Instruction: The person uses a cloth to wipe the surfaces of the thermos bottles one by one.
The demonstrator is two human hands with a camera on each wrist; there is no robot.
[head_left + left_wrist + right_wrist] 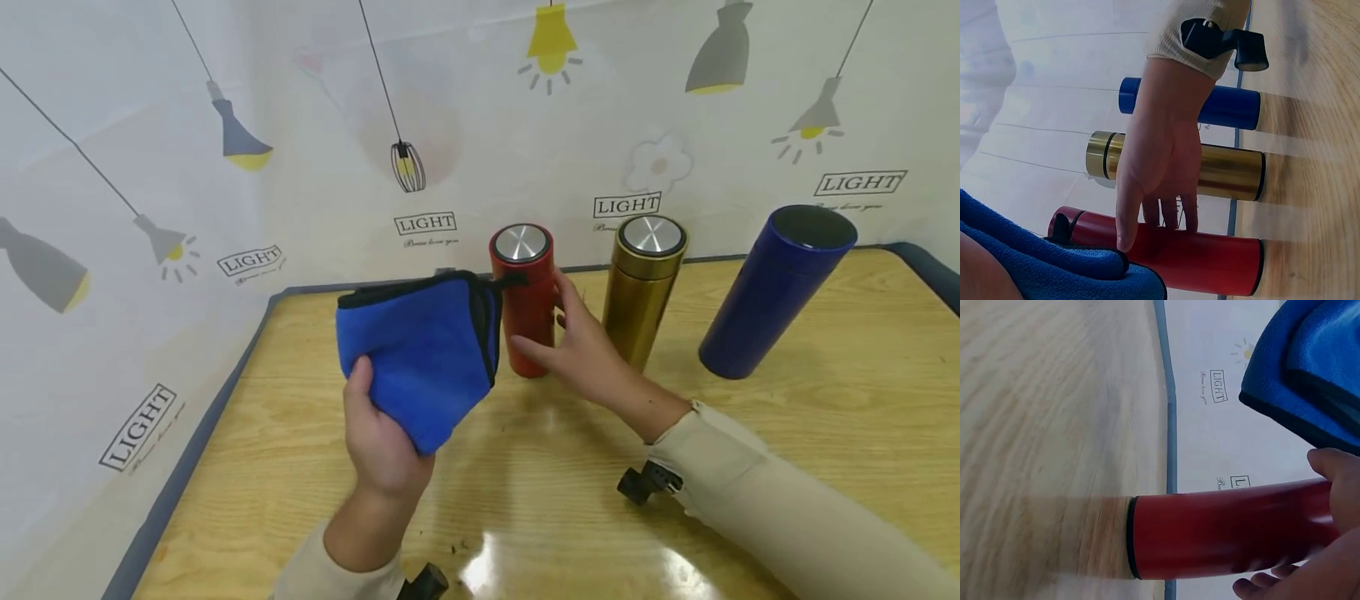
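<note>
My left hand (386, 446) grips a folded blue cloth (420, 358) with black edging, its thumb on the near face. The cloth is held up left of a red thermos bottle (528, 325), and one black-edged corner overlaps the bottle in the head view. Around the right side of that upright bottle is my right hand (588, 350), thumb in front and fingers towards the back. In the right wrist view the thumb (1329, 464) and the fingertips (1260, 582) lie on opposite sides of the red bottle, spread rather than wrapped tightly. Whether they touch it is unclear.
A gold thermos bottle (641, 308) stands just right of the red one, close behind the right hand. Farther right is a blue thermos bottle (772, 292) with a dark top. The wooden table (285, 450) meets a printed white backdrop (322, 167) at its back and left edges.
</note>
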